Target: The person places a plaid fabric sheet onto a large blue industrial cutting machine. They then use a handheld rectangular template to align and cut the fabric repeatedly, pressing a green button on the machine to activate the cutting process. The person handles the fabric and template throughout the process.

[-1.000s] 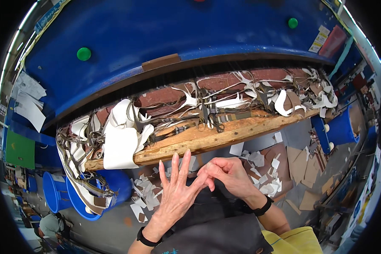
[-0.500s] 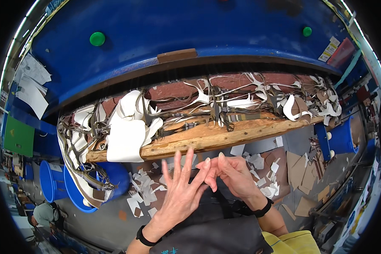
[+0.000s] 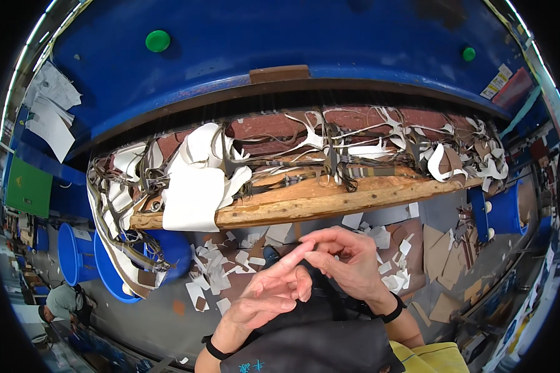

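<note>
- Right hand (image 3: 348, 264) fingers (image 3: 320, 237) curled, tips pinched onto left hand's index fingertip (image 3: 306, 247). Can't tell whether anything small sits in the pinch.
- Left hand (image 3: 267, 298) fingers loosely extended, grasping nothing.
- Both hands hover above a dark apron (image 3: 317, 345) at the lap, just below the wooden board (image 3: 305, 202).
- Board lies on the bench (image 3: 274, 133) under the blue machine (image 3: 292, 43), covered in white offcut strips (image 3: 196, 186).
- Strips look light, thin, floppy; likely best pinched at an edge.
- More scraps (image 3: 214, 267) litter the floor.
</note>
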### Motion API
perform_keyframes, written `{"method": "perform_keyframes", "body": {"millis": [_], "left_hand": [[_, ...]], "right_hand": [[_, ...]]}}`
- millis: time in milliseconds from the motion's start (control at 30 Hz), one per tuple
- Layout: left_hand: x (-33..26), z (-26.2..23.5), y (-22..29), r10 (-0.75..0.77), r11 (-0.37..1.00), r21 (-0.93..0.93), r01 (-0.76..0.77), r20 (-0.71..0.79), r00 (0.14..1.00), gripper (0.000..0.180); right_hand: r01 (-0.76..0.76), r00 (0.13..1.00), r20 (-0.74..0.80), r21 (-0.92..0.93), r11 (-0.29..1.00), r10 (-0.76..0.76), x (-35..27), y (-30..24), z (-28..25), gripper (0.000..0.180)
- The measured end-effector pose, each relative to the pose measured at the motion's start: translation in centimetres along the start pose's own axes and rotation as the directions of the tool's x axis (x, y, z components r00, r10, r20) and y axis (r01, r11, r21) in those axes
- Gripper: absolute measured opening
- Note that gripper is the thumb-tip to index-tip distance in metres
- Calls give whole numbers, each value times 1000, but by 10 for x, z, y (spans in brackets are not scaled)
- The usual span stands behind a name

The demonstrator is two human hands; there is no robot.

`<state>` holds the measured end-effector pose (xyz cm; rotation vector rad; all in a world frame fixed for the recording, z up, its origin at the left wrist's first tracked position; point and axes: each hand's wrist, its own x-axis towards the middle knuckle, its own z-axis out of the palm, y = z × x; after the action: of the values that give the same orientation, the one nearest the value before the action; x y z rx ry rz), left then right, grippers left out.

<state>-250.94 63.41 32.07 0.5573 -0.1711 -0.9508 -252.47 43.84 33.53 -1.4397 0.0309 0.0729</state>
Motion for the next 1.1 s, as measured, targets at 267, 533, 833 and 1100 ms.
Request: {"method": "perform_keyframes", "body": {"millis": [267,533,833,1100], "left_hand": [[16,-6,11,-4,889,456,32,-62,998,73],[21,-101,51,733,-506,807,304,217,645,51],[40,-124,39,786,-591,729,346,423,451,23],[71,-112,24,827,-455,750,479,157,540,24]], "right_hand": [[-30,964,-264,-45,999,17,6,17,-15,17],[135,804,-47,-956,259,-593,41,61,-86,9],[124,612,3,-988,92,-791,55,81,-90,11],[42,622,-107,-985,169,-776,30,78,-118,18]]}}
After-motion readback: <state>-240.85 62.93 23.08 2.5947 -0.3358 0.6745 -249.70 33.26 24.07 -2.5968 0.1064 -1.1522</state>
